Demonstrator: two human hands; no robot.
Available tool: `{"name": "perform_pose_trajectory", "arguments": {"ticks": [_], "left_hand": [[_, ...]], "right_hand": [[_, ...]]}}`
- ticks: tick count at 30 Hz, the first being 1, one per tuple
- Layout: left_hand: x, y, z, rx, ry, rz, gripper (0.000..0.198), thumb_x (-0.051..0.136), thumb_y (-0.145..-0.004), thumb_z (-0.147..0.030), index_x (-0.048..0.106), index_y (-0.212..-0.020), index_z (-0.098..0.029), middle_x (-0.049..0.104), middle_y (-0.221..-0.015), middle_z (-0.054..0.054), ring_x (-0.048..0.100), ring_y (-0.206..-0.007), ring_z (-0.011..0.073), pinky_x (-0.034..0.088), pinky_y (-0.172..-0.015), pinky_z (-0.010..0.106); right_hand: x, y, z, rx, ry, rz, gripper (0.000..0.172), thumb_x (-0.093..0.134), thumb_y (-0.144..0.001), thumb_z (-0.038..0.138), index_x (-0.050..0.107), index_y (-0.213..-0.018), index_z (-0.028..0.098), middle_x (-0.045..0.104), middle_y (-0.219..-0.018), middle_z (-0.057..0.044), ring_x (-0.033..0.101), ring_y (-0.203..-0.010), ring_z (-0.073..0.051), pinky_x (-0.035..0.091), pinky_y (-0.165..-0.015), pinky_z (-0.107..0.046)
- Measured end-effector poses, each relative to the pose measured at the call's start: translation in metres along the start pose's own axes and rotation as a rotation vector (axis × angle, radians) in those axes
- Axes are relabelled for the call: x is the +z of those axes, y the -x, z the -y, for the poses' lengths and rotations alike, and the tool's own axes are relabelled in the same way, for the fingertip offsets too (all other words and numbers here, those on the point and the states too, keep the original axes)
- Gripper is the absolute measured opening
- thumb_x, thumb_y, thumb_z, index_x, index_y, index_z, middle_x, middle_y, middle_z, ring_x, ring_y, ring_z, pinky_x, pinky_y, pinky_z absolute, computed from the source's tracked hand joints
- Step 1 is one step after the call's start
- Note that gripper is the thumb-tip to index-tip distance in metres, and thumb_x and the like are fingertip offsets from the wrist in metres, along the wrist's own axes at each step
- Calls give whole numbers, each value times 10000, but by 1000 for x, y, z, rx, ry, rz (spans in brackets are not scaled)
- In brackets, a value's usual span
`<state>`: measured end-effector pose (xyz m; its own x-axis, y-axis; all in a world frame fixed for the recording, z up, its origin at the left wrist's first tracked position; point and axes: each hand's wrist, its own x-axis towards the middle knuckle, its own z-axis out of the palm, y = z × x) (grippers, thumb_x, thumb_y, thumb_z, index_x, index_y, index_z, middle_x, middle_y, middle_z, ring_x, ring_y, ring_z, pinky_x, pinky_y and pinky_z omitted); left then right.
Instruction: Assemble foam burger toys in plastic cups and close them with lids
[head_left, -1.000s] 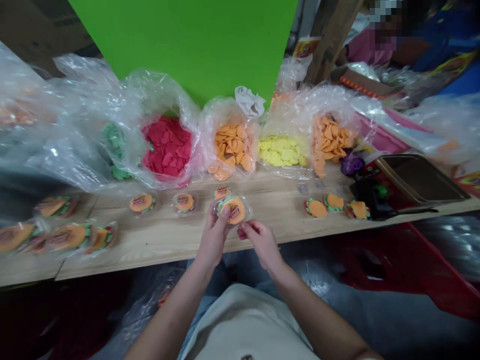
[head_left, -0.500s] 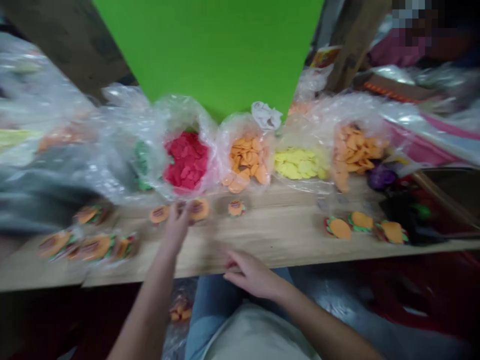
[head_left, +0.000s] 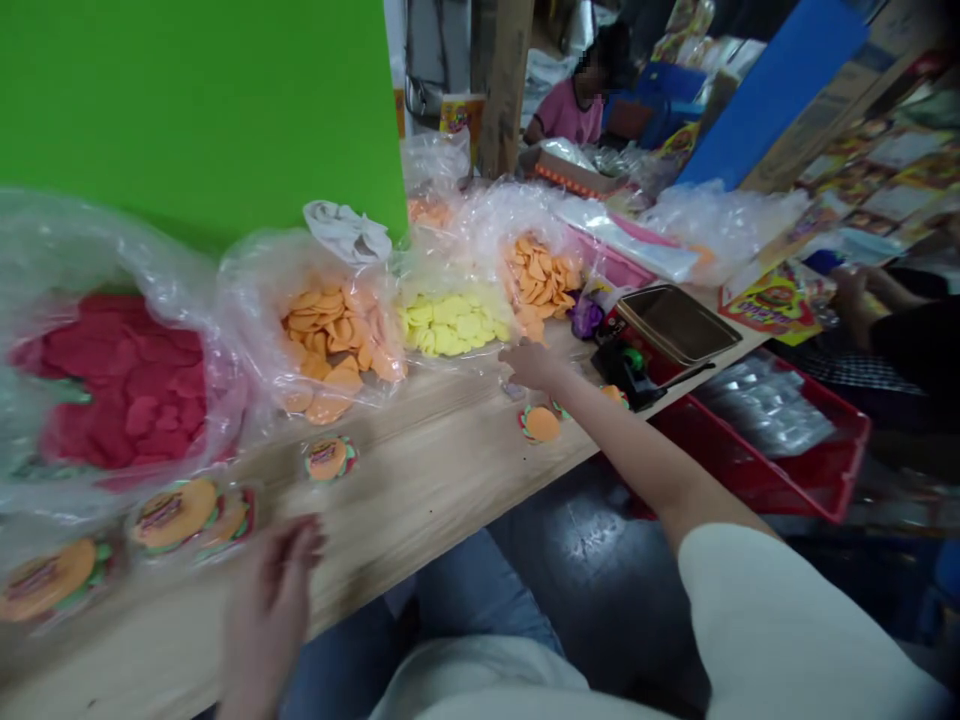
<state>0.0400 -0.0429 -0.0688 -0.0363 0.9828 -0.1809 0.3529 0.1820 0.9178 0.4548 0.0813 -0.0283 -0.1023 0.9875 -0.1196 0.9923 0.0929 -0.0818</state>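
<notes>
The view is swinging right of where it sat a moment ago, with a green board [head_left: 187,100] now filling the upper left. The hands are working apart: a second earlier both were pinching one wrapped foam burger at mid-table, and now neither is holding it.

Moving left to right along the wooden tabletop [head_left: 420,480]: a bag of red foam discs [head_left: 112,385] is slumping at the far left, with wrapped foam burgers [head_left: 172,513] lying below it. The left hand [head_left: 270,610] is hovering, blurred, at the near edge of the tabletop. Its grip is open, fingers loosely curled, nothing in it, and the wrapped foam burgers are near it but not touching. A single wrapped foam burger [head_left: 328,458] is sitting farther up the tabletop, apart from that hand; I cannot tell whether it is the one held earlier.

Bags of orange foam discs [head_left: 330,340] and yellow foam discs [head_left: 450,322] are standing along the back. The right hand [head_left: 534,365] is stretching out palm down, its grip open and empty, fingertips [head_left: 510,358] reaching over a small clear packet [head_left: 514,390]. An unwrapped foam burger [head_left: 540,424] is lying just below that hand, not touching it. Farther right, a dark tray [head_left: 679,322] is sitting on the tabletop, and a red crate [head_left: 780,480] is holding clear packets beyond its edge.
</notes>
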Motion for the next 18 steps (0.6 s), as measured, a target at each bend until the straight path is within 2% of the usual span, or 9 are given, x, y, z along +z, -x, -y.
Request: {"name": "perform_pose_trajectory", "arguments": {"ticks": [2, 4, 5, 7, 9, 11, 12, 14, 18], "left_hand": [[51, 15, -7, -106, 135, 219, 350, 557, -736, -477, 569, -942, -194, 623, -871, 61, 603, -806, 201, 507, -720, 323], [92, 22, -15, -155, 216, 410, 348, 514, -774, -449, 555, -991, -179, 625, -915, 90, 616, -808, 216, 509, -744, 378], [107, 24, -20, -115, 184, 423, 358, 483, -798, -433, 538, -1040, -174, 618, -945, 104, 617, -824, 219, 504, -761, 400], [127, 25, -29, 128, 1, 352, 393, 450, -829, -386, 488, -1161, -179, 547, -1128, 142, 562, -1006, 244, 453, -861, 441], [138, 23, -37, 468, -263, 309, 428, 480, -826, -346, 451, -1238, -235, 360, -1349, 139, 352, -1246, 287, 329, -983, 489], [145, 20, -42, 747, -506, 365, 464, 543, -795, -330, 449, -1250, -318, 195, -1451, 89, 123, -1336, 329, 195, -1035, 542], [147, 19, -42, 836, -600, 401, 474, 566, -781, -333, 454, -1241, -350, 172, -1462, 72, 72, -1341, 343, 155, -1038, 562], [151, 16, -41, 921, -729, 432, 501, 577, -768, -357, 439, -1249, -378, 185, -1461, 71, 60, -1341, 351, 130, -1037, 576], [147, 13, -35, 934, -799, 444, 567, 562, -769, -395, 386, -1303, -321, 204, -1449, 116, 91, -1337, 349, 165, -1042, 546]], "right_hand": [[6, -15, 3, -46, 21, 59, 217, 636, -652, 86, 648, -866, 123, 646, -900, -136, 525, -950, -268, 354, -741, -310], [11, -22, 5, -93, 22, 111, 106, 642, -665, 122, 649, -771, 125, 651, -848, -119, 551, -867, -237, 345, -707, -286], [13, -23, 6, -119, 13, 130, 79, 638, -684, 159, 644, -757, 129, 651, -834, -106, 556, -830, -218, 339, -687, -271], [17, -20, 9, -169, -18, 149, 116, 603, -738, 239, 632, -797, 143, 648, -837, -80, 553, -780, -181, 324, -647, -242], [21, -15, 16, -209, -59, 148, 155, 535, -795, 273, 611, -861, 156, 645, -844, -57, 542, -744, -150, 306, -615, -219], [26, -8, 28, -233, -96, 138, 163, 489, -823, 264, 591, -897, 161, 644, -839, -45, 530, -719, -134, 289, -594, -210], [28, -5, 36, -240, -111, 129, 163, 472, -831, 255, 584, -903, 161, 643, -840, -44, 525, -714, -132, 281, -588, -211], [33, 0, 50, -246, -132, 106, 169, 445, -843, 251, 574, -906, 161, 643, -848, -51, 522, -720, -137, 270, -584, -217], [35, 3, 66, -253, -152, 65, 166, 433, -852, 258, 564, -892, 164, 643, -835, -53, 528, -729, -144, 266, -586, -223]]}}
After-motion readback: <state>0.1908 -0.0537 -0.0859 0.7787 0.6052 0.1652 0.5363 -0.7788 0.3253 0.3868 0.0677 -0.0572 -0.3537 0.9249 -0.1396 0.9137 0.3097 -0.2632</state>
